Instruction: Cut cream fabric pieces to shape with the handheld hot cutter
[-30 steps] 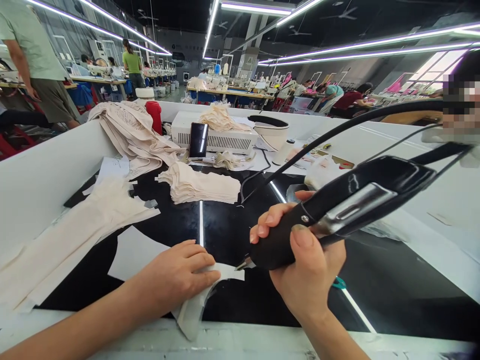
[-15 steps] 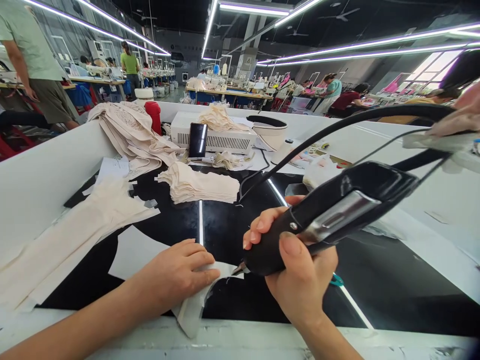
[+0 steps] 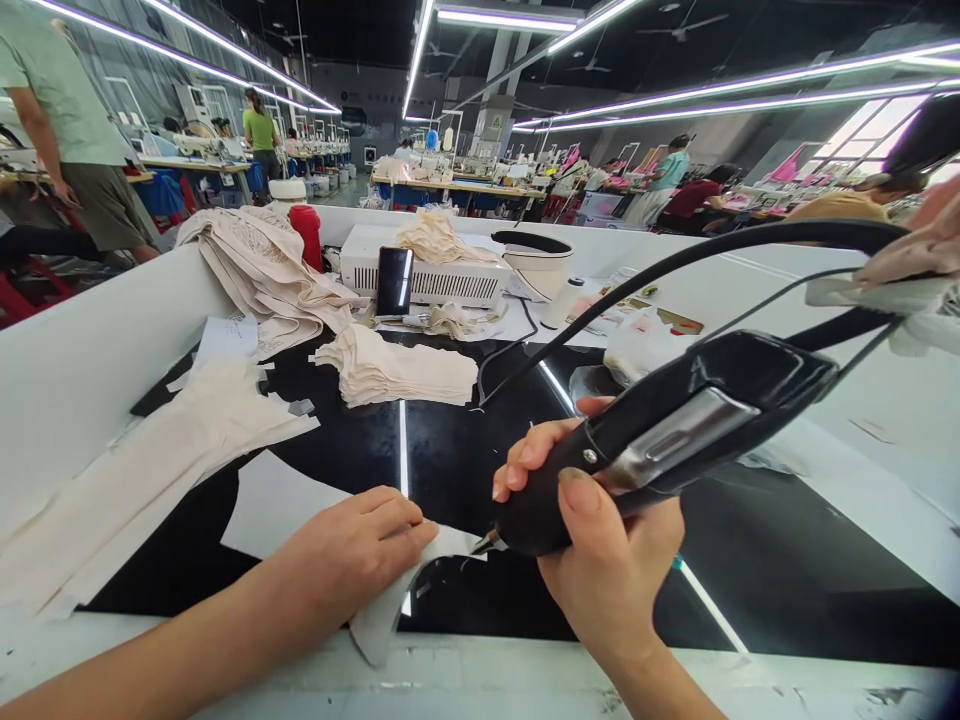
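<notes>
A white sheet-like piece (image 3: 281,505), cloth or paper I cannot tell, lies on the black tabletop, with a loose flap hanging past the front edge. My left hand (image 3: 375,550) bears down on it, its bent fingers gripping near the narrow right end; the thumb is partly hidden. Wrapped in my right hand (image 3: 607,560) is a black corded handheld cutter (image 3: 697,420) with a silver lever along its side. Its pointed metal tip meets the right end of the white piece, just beyond my left fingertips.
Stacked cream fabric pieces (image 3: 405,370) lie ahead, and long cream strips (image 3: 150,470) at left. Behind stand a phone (image 3: 394,280), a vented white box (image 3: 450,280) and a heap of cream cloth (image 3: 255,260). The cutter's cable (image 3: 645,270) arches to the upper right. Co-workers are beyond.
My right hand and the cutter have shifted slightly right, the tip still at the white piece's end. My left fingers have bent a little more on the piece.
</notes>
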A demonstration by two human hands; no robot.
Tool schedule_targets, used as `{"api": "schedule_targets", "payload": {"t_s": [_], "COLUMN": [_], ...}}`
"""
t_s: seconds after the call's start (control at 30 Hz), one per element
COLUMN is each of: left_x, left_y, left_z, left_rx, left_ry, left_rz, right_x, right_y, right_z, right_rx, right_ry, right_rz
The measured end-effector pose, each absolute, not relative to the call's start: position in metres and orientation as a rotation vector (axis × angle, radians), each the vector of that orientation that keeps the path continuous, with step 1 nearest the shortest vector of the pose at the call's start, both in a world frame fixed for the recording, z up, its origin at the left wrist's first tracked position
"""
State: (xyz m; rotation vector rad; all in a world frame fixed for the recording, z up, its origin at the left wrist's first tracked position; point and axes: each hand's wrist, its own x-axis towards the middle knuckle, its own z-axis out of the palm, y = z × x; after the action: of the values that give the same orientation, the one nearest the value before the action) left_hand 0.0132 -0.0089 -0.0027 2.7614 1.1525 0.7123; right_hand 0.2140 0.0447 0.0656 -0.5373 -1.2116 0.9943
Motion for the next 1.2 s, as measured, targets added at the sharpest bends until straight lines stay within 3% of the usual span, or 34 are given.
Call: {"api": "schedule_targets", "payload": {"t_s": [0.57, 1.03, 1.2], "left_x": [0.009, 0.011, 0.021], "left_y": [-0.025, -0.027, -0.028], "left_z": [0.003, 0.013, 0.02], "left_rx": [2.511, 2.678, 2.84], "left_ry": [1.287, 1.33, 1.357], "left_rz": [0.62, 0.506, 0.283], "right_x": [0.209, 0.2, 0.201], "right_y": [0.025, 0.017, 0.016], "right_z": [0.061, 0.062, 0.06], "right_rx": [-0.568, -0.561, -0.553], "right_ry": [-1.158, -1.179, -1.194], "right_rz": [0.945, 0.874, 0.887]}}
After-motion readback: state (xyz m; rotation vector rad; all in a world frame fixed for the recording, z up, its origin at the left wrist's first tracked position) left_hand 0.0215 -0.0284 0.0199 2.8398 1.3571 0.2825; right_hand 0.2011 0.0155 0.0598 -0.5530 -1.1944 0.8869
